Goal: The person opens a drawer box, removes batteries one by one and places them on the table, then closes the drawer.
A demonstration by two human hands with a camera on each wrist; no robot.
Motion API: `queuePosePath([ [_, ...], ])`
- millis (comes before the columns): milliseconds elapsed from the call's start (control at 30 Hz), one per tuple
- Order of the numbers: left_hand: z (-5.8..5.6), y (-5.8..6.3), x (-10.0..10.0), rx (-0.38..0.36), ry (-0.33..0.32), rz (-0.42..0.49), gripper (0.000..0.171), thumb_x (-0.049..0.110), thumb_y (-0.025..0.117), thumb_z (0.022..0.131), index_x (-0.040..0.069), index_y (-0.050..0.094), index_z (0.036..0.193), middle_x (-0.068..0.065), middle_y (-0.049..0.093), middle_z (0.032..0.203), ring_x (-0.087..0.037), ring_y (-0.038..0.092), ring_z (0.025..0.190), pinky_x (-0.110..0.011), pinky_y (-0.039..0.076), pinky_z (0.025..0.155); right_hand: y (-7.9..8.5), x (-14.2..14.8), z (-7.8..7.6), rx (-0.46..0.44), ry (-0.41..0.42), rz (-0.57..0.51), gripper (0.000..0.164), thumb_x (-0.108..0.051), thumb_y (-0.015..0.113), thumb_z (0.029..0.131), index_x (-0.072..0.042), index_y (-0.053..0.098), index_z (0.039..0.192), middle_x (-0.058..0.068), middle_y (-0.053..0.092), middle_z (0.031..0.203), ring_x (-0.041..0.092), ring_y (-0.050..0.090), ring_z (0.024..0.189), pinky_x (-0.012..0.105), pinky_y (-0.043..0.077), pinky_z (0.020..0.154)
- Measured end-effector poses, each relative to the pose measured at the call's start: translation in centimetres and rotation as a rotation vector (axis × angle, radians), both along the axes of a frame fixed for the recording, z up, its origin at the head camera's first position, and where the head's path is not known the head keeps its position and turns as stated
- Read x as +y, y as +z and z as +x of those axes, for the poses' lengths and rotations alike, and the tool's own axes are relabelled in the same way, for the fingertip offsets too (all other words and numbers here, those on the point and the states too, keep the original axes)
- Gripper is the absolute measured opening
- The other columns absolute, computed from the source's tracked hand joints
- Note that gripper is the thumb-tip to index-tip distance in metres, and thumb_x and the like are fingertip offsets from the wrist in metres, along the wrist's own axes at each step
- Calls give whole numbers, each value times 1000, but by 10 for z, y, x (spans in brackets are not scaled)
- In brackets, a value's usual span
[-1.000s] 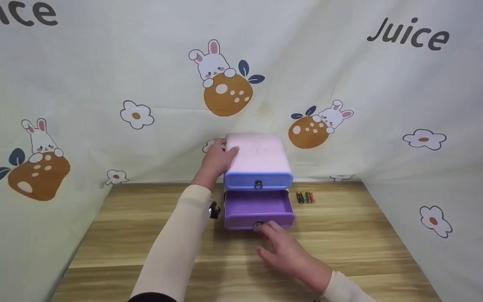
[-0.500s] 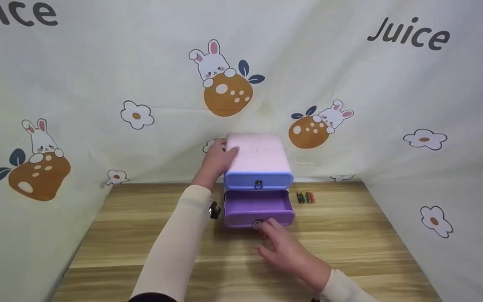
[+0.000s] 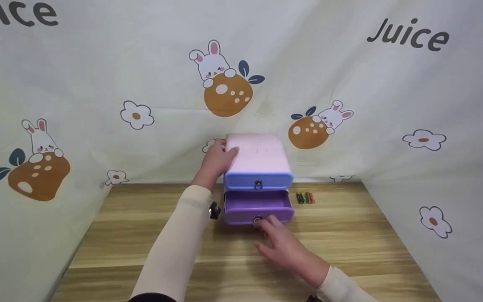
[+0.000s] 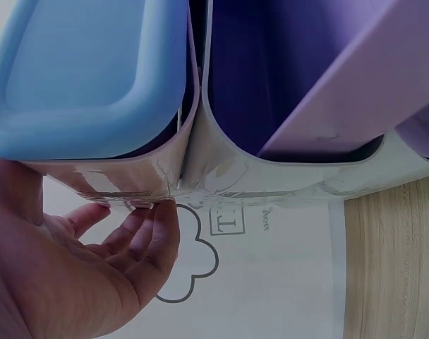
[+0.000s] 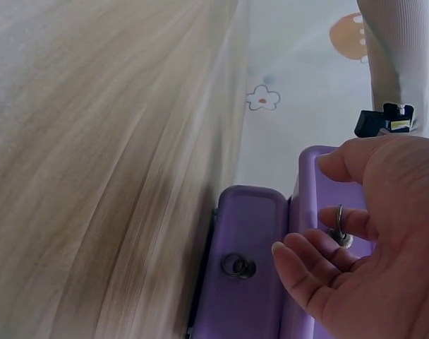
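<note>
A small drawer unit (image 3: 256, 153) with a pale pink top stands at the back of the table. Its blue top drawer (image 3: 241, 181) is pushed in; the purple drawer (image 3: 239, 217) below sticks out partway and looks bare inside. My left hand (image 3: 217, 158) steadies the unit, thumb over the top edge and bent fingers (image 4: 158, 236) against its side. In front, my right hand (image 3: 285, 247) is at the purple drawer's ring pull (image 5: 339, 220), one finger hooked through it. The other fingers are loosely bent near the drawer front.
Several short coloured sticks (image 3: 305, 197) lie on the wooden table (image 3: 153, 235) right of the unit. Another purple drawer (image 5: 250, 222), lower down and with its own ring, shows in the right wrist view. A printed cloth (image 3: 162, 84) hangs around the table.
The purple drawer has slid a little farther into the unit, and my right hand has moved with it. My left hand stays in place on the unit.
</note>
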State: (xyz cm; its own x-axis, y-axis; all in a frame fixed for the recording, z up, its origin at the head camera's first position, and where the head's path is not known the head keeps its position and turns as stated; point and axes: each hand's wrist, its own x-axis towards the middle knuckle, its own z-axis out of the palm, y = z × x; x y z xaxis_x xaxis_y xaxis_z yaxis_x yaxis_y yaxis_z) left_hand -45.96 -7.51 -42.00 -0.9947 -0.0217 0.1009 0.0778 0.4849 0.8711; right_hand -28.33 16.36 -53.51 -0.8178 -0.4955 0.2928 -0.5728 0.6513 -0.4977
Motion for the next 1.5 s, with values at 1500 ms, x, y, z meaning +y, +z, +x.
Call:
queuePosePath([
  [1500,0,2,0,-6,-17,2,65,44,61,111,3,46,160,-20,59,154,-36,55,144,-52,44,119,4,-5,-29,-7,9,-36,41,-13,82,97,-4,66,133,8,57,113,25,63,98,39,59,87],
])
